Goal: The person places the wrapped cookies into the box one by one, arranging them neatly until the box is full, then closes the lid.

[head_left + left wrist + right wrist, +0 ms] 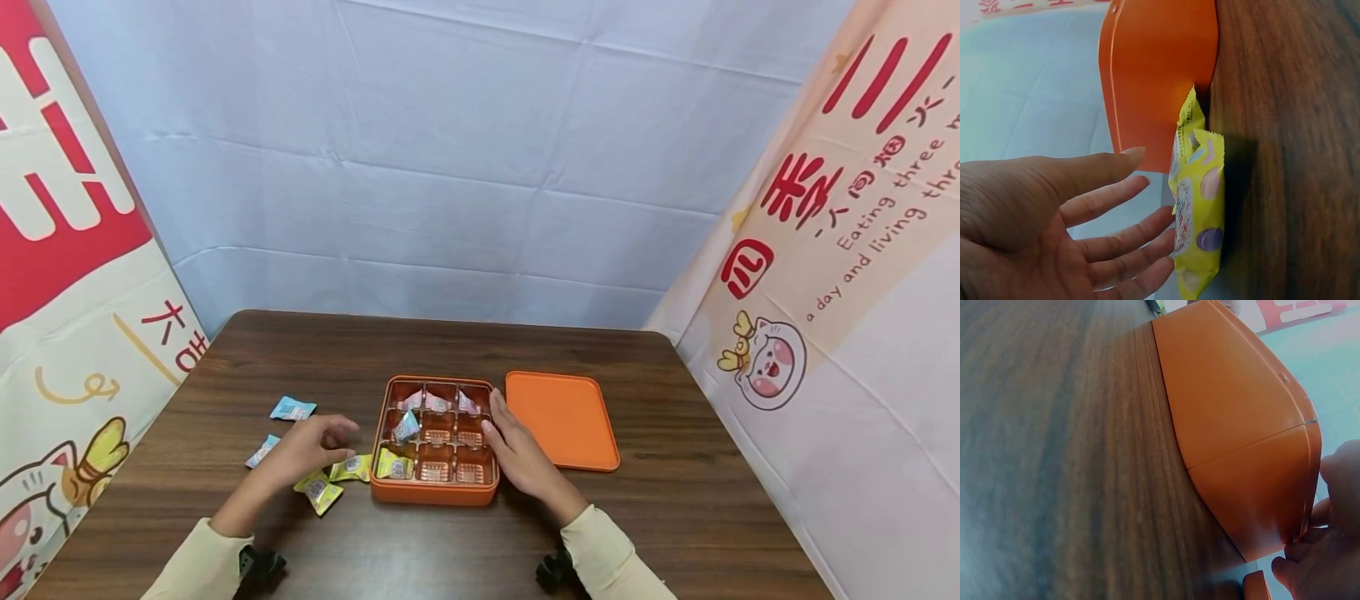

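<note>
An orange box (435,493) with a brown divided tray stands mid-table. Pink-wrapped candies (437,402) sit in its back row. One blue-wrapped candy (407,427) lies in the left compartment of the middle row, and a yellow-wrapped candy (393,464) in the front left one. My right hand (525,454) rests along the box's right side, fingers fairly straight at the rim. Left of the box, my left hand (307,450) hovers with loosely bent fingers, holding nothing. Two yellow-wrapped candies (1200,215) lie right by its fingertips in the left wrist view.
Two loose blue-wrapped candies (292,408) lie on the dark wooden table (450,550), beyond and beside my left hand. The flat orange lid (562,421) lies to the right of the box. A pale cloth (450,167) hangs behind the table, with printed banners (862,250) at the sides.
</note>
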`<state>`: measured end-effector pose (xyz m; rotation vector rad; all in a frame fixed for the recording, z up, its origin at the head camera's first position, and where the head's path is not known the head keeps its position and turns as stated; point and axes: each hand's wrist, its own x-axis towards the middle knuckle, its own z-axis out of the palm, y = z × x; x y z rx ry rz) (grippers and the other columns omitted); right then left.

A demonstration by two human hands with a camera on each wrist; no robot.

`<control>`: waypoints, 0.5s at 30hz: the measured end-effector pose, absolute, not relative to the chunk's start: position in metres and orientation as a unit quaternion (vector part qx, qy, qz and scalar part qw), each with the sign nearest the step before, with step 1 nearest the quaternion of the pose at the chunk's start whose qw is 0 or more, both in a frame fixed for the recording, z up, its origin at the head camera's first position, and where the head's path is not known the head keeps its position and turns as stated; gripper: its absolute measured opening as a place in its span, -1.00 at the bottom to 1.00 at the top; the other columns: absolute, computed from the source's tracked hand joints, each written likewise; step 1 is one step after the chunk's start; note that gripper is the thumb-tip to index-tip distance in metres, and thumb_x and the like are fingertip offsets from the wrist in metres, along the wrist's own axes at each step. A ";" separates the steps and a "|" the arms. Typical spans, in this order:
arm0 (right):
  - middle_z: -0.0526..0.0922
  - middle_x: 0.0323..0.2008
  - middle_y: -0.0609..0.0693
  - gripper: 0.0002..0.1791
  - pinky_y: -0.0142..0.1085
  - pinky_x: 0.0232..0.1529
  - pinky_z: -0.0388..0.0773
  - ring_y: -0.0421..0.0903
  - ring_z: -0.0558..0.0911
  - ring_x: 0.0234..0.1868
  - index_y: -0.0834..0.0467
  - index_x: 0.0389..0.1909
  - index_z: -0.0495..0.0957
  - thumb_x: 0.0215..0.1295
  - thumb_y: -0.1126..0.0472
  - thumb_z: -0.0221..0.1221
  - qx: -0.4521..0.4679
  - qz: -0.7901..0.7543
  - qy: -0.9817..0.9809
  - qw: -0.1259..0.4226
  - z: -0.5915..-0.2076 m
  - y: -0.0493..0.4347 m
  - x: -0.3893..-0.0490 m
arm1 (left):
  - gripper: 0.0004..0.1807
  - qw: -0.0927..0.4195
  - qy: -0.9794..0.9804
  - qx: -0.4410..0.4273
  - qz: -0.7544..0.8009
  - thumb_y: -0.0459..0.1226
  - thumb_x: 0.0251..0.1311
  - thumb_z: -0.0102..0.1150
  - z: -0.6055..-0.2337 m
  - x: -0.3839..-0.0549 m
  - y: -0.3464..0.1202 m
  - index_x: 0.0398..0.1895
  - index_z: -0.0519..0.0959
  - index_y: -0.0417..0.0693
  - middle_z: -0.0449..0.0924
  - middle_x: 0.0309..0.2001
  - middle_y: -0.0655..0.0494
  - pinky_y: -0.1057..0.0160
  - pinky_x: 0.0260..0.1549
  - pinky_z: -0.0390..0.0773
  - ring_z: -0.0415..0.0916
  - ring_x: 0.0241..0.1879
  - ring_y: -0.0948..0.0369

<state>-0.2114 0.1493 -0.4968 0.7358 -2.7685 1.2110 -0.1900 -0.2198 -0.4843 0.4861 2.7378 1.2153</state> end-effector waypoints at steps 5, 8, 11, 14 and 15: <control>-0.11 0.60 0.08 -0.28 0.07 0.52 0.04 0.07 0.01 0.58 0.30 0.58 -0.03 0.66 -0.07 -0.15 0.237 0.389 -0.890 0.017 -0.498 0.150 -0.212 | -0.60 0.059 0.906 0.170 0.384 -0.37 0.14 0.46 -0.486 -0.189 -0.217 0.07 0.64 -0.27 0.65 -0.26 0.01 0.23 -0.43 0.55 0.53 -0.37 0.21; -0.13 0.60 0.02 -0.27 0.01 0.53 0.03 0.01 -0.01 0.58 0.27 0.59 -0.04 0.66 -0.10 -0.17 0.232 0.386 -0.893 0.012 -0.498 0.150 -0.212 | -0.60 0.055 0.912 0.174 0.367 -0.36 0.12 0.48 -0.486 -0.189 -0.214 0.04 0.66 -0.27 0.64 -0.28 0.02 0.25 -0.44 0.51 0.48 -0.41 0.24; -0.14 0.60 -0.02 -0.27 -0.02 0.54 0.02 -0.02 -0.02 0.58 0.24 0.59 -0.05 0.66 -0.11 -0.17 0.229 0.386 -0.894 0.008 -0.499 0.151 -0.213 | -0.62 0.050 0.920 0.177 0.345 -0.35 0.09 0.50 -0.486 -0.189 -0.211 0.00 0.68 -0.24 0.61 -0.32 0.06 0.25 -0.45 0.47 0.42 -0.43 0.27; -0.14 0.60 -0.02 -0.28 -0.02 0.54 0.02 -0.03 -0.02 0.58 0.24 0.59 -0.05 0.66 -0.10 -0.16 0.230 0.388 -0.892 0.006 -0.499 0.151 -0.214 | -0.65 0.048 0.926 0.173 0.332 -0.35 0.06 0.52 -0.486 -0.189 -0.209 -0.05 0.70 -0.21 0.58 -0.34 0.08 0.25 -0.45 0.45 0.38 -0.44 0.26; -0.14 0.60 -0.02 -0.28 -0.02 0.54 0.02 -0.03 -0.02 0.58 0.24 0.59 -0.05 0.66 -0.11 -0.16 0.229 0.388 -0.893 0.006 -0.500 0.151 -0.214 | -0.65 0.047 0.928 0.172 0.328 -0.35 0.05 0.53 -0.486 -0.189 -0.209 -0.06 0.71 -0.20 0.57 -0.34 0.08 0.25 -0.45 0.45 0.38 -0.44 0.25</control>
